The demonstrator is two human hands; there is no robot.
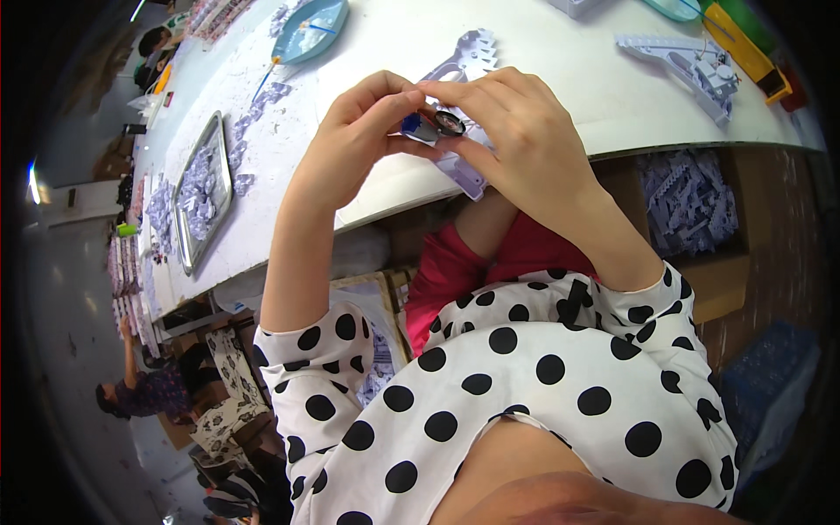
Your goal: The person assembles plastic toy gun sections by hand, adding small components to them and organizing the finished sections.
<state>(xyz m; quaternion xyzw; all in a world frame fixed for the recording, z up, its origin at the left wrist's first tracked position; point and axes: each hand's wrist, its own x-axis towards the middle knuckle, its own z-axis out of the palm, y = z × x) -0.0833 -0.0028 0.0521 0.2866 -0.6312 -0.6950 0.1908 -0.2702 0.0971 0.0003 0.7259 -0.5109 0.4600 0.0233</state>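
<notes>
Above the table's near edge, my left hand [363, 131] is closed, its thumb and fingers pinching a small blue and silvery part [418, 129]. My right hand [525, 122] curls in from the other side, its fingertips at a small black-rimmed round disc [450, 123]. The two small parts are side by side, almost touching. Behind and below them shows a lavender plastic toy half-shell [471, 178], with a toothed end [474, 52] sticking out beyond my fingers. My fingers hide its middle, and I cannot tell whether the small parts are joined to it.
A metal tray [184, 249] of lavender pieces sits at left, with loose pieces alongside. A blue dish [297, 48] holds white material and a thin stick. At right lie another lavender shell [691, 70] and a yellow bin [744, 52]. Below stands a box [722, 284] of lavender parts.
</notes>
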